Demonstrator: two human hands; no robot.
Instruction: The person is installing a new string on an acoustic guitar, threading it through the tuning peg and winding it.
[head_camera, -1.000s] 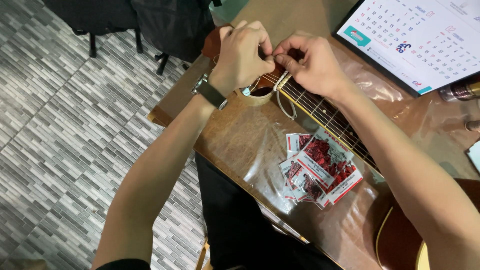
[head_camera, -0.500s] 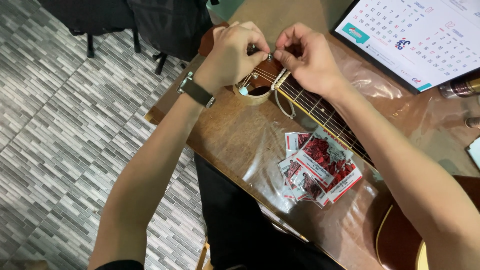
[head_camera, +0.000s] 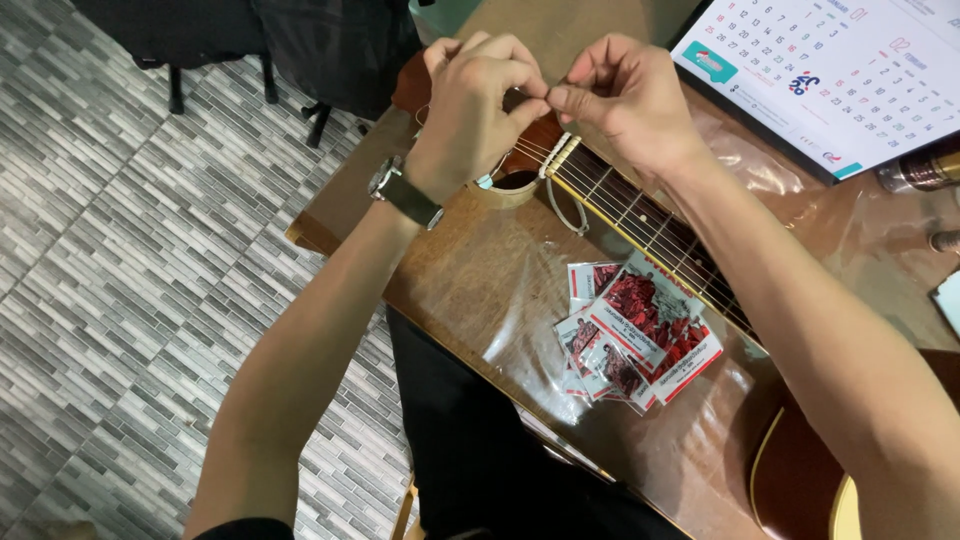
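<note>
Both hands hover fingertip to fingertip, the left hand (head_camera: 478, 105) curled and the right hand (head_camera: 628, 100) pinching something too thin to identify, above the brown wooden guitar neck (head_camera: 640, 222), which runs diagonally from beneath them toward the right forearm, headstock hidden behind the knuckles.

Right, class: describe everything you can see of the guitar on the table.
The guitar lies flat across the brown table, head end toward the far edge. Its dark fretboard has pale edging and metal strings. A reddish-brown body curve shows at the lower right. Red-and-white packets lie beside the neck. The left hand and right hand pinch something thin above the headstock, largely hiding it.
</note>
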